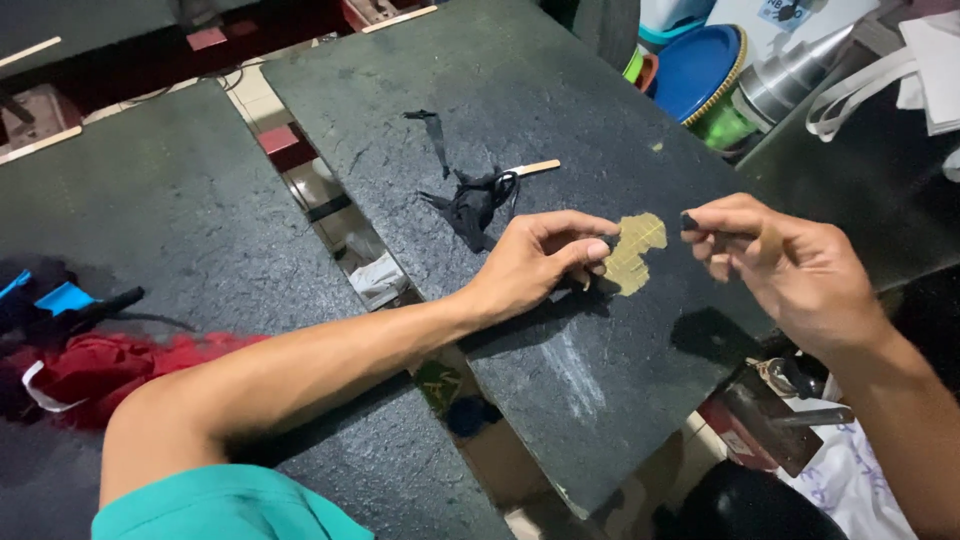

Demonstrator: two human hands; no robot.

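Here, red cloth (110, 365) is seen far left, black scraps (472, 203) mid-board. A small dark piece (607, 240) is pinched by the closed left hand (535, 262); another dark bit (689, 221) is pinched by the right hand (790, 265), above the dark board (560, 110).

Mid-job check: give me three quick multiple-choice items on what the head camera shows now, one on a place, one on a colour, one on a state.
1. Where does the black fabric scrap lie?
A. on the dark board
B. in the blue lid
C. on the red cloth

2. What colour is the worn patch between the hands?
A. white
B. yellowish
C. blue

3. What is the right hand doing?
A. lying flat and open
B. pinching a small dark piece
C. gripping a hammer

Answers: A, it lies on the dark board beyond the left hand; B, it looks yellowish; B, fingertips close on a small dark piece.
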